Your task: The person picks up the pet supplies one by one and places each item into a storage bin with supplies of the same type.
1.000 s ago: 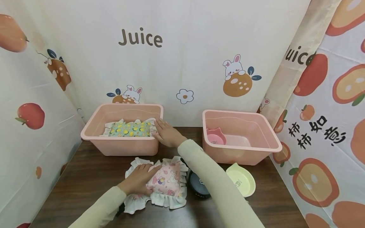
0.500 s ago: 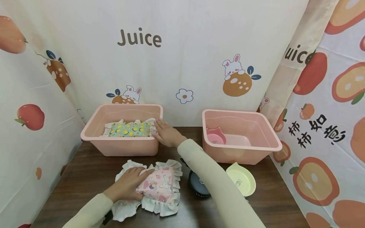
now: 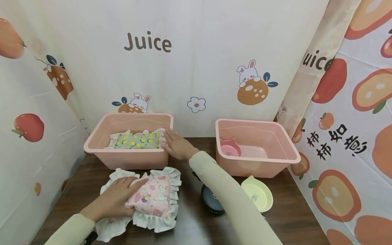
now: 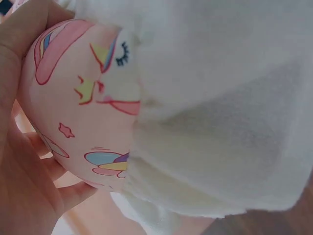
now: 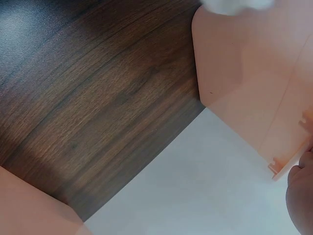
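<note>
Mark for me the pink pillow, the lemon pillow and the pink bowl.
Pink pillow [image 3: 155, 196], head view: on its printed face.
Lemon pillow [image 3: 137, 140], head view: on its printed face.
Pink bowl [image 3: 230, 150], head view: on its inside.

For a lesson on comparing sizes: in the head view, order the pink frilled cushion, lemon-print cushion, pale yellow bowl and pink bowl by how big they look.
1. Pink frilled cushion, even partly covered by the left hand
2. Lemon-print cushion and pale yellow bowl: too close to rank, the bowl being nearer
3. Pink bowl
</note>
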Available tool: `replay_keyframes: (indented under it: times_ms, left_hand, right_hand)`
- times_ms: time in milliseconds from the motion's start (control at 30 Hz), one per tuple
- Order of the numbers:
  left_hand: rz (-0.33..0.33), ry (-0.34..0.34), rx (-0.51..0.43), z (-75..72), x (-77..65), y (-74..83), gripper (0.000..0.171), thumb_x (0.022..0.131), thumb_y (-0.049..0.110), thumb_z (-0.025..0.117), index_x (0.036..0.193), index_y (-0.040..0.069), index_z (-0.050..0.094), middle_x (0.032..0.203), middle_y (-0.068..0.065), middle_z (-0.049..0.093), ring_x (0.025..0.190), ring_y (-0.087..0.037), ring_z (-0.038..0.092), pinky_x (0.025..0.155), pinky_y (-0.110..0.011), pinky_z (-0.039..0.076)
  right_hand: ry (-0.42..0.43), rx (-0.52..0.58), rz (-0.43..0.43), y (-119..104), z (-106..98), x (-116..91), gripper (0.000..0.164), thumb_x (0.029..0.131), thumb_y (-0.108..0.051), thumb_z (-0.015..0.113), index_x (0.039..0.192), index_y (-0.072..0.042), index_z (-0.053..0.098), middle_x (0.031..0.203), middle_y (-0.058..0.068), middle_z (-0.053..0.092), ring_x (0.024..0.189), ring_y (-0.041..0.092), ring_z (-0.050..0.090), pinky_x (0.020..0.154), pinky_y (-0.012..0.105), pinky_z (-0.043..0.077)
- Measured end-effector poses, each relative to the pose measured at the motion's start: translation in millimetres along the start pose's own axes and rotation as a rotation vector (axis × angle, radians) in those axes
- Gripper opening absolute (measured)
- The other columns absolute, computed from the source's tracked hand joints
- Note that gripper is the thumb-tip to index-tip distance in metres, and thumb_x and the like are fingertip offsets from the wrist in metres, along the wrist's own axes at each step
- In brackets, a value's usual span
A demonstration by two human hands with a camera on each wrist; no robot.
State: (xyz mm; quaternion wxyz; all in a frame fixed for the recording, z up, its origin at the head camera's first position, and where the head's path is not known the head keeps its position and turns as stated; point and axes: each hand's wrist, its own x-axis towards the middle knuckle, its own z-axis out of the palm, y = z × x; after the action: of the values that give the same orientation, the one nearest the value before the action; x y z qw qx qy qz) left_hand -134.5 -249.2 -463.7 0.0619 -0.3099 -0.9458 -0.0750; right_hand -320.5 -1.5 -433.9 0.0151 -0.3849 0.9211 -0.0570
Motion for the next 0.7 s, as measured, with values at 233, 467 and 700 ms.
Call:
replay_keyframes:
  times_ms: [233, 467, 700]
  left_hand:
    - [-0.025, 0.048, 0.029, -25.8, -5.5, -12.0, 0.096, 0.06, 0.04, 0.081, 0.145, 0.02, 0.041, 0.123, -0.011, 0.056, 0.114, -0.033, 0.052, 0.091, -0.056, 0.042]
    - [-0.07, 0.047, 0.008, -45.6, -11.6, -21.3, 0.099, 0.059, 0.04, 0.084, 0.146, 0.022, 0.039, 0.124, -0.016, 0.056, 0.112, -0.037, 0.053, 0.087, -0.059, 0.043]
    - [-0.04, 0.095, 0.038, -68.1, -15.8, -32.6, 0.101, 0.058, 0.036, 0.085, 0.147, 0.022, 0.039, 0.121, -0.016, 0.057, 0.107, -0.035, 0.054, 0.085, -0.055, 0.043]
  right_hand:
    - [-0.005, -0.019, 0.003, 1.9, 1.4, 1.5, 0.064, 0.104, -0.044, 0.022, 0.154, -0.006, 0.009, 0.162, 0.009, 0.002, 0.148, 0.021, 0.001, 0.119, 0.032, 0.006]
    - [-0.011, -0.027, -0.002, 1.6, -0.1, 1.4, 0.065, 0.104, -0.045, 0.02, 0.154, -0.006, 0.009, 0.162, 0.009, 0.003, 0.148, 0.023, 0.004, 0.119, 0.032, 0.007]
    - [-0.016, -0.027, 0.009, 2.1, 1.7, 3.2, 0.066, 0.103, -0.048, 0.016, 0.154, -0.007, 0.008, 0.162, 0.009, 0.004, 0.149, 0.021, 0.001, 0.119, 0.032, 0.006]
